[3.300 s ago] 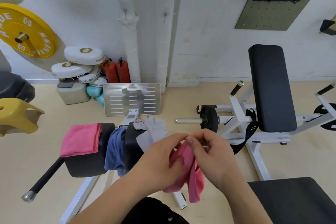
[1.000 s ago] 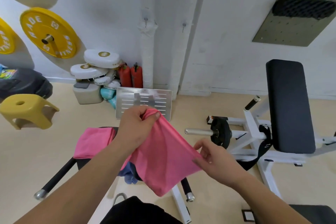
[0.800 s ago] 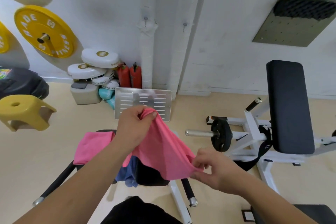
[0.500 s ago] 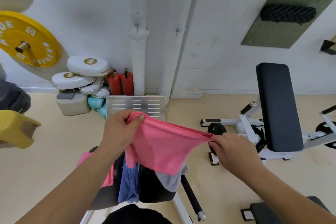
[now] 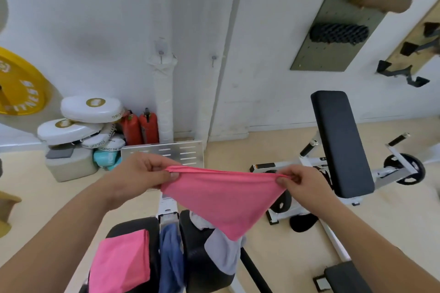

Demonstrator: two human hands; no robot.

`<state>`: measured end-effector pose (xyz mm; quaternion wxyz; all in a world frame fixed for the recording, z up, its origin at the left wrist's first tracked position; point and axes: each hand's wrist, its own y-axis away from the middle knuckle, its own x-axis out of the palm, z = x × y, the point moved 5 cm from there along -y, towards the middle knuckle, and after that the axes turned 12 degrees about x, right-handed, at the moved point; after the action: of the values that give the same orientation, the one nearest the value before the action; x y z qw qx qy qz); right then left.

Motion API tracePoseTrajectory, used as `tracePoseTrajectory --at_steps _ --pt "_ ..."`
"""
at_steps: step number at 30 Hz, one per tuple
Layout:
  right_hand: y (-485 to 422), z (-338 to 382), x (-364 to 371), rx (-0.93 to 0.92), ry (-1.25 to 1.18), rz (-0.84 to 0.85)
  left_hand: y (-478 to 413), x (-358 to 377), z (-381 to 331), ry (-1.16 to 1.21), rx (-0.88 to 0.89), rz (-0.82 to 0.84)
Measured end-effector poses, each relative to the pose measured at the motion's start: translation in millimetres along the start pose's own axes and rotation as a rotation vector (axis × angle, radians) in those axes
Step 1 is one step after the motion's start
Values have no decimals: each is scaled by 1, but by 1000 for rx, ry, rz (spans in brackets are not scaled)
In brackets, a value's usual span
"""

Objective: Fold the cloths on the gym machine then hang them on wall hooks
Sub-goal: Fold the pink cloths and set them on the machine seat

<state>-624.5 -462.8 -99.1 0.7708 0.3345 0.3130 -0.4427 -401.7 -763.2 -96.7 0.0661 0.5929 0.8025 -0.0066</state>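
Note:
A pink cloth (image 5: 223,197) is stretched between my two hands above the gym machine. My left hand (image 5: 140,173) pinches its left corner and my right hand (image 5: 298,182) pinches its right corner, so the cloth hangs down in a point. Below, on the machine's black pads (image 5: 202,266), lie a folded pink cloth (image 5: 119,261), a blue cloth (image 5: 171,257) and a grey cloth (image 5: 223,254). Two small wall hooks (image 5: 161,53) (image 5: 213,57) sit on the white wall ahead.
A white pipe (image 5: 164,102) runs down the wall under the left hook. White discs (image 5: 90,107), red canisters (image 5: 140,126) and a metal plate (image 5: 166,152) stand by the wall. A bench with black pad (image 5: 340,143) is right. A yellow weight plate (image 5: 16,88) hangs left.
My hands have pulled the pink cloth out wide and taut, and lifted it a little. The view has tilted up towards the wall.

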Motion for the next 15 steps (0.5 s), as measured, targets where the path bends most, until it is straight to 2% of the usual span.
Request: tracePoseTrajectory --at_steps 3,6,11,13,15 --pt "-11 -10 4 45 64 -2 -1 8 -8 10 9 88" --pt "-15 -10 5 47 83 2 -3 16 -11 71 5 15" --pt "-24 -15 24 125 260 130 -3 37 -17 131 71 -43" --pt "-13 7 31 42 211 233 -4 46 -25 131 99 -55" --pt "12 50 35 -107 28 361 -5 55 -32 126 129 -18"
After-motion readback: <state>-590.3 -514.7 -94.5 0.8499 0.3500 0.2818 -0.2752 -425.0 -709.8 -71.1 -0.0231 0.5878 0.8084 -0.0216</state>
